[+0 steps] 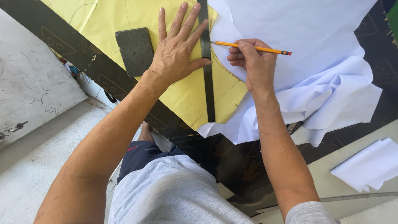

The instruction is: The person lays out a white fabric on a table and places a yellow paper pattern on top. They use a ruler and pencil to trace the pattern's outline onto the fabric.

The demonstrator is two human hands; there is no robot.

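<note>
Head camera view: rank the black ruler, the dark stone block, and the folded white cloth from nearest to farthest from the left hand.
From the left hand:
1. Black ruler, under its fingertips, on the right.
2. Dark stone block, just left of the hand, on the yellow pattern paper.
3. Folded white cloth, far lower right.

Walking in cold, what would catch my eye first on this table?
Most striking is the left hand, spread flat on a yellow paper pattern and pinning a long black ruler across it. Beside it, the right hand holds an orange pencil with its tip at the ruler's edge, over white cloth that bunches to the right. A dark block sits on the pattern's left part.
</note>
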